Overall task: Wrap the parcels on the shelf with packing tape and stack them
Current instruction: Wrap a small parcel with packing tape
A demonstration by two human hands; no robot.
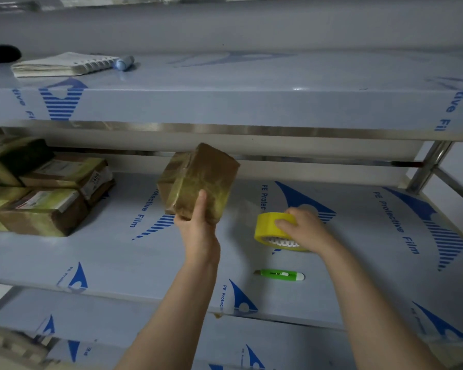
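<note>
My left hand (pixel 198 222) grips a brown parcel (pixel 198 180) wrapped in glossy tape, holding it tilted in the air above the middle shelf (pixel 118 252). My right hand (pixel 302 228) holds a yellow roll of packing tape (pixel 270 227) just above the shelf, to the right of the parcel. A thin strip of clear tape seems to stretch between roll and parcel, but it is faint. Several wrapped parcels (pixel 46 193) lie stacked at the shelf's left end.
A green utility knife (pixel 280 275) lies on the shelf near its front edge. On the upper shelf (pixel 225 102) rest a spiral notebook (pixel 62 64), a blue marker (pixel 123 62) and a black object (pixel 2 52). A steel upright (pixel 428 166) stands at the right.
</note>
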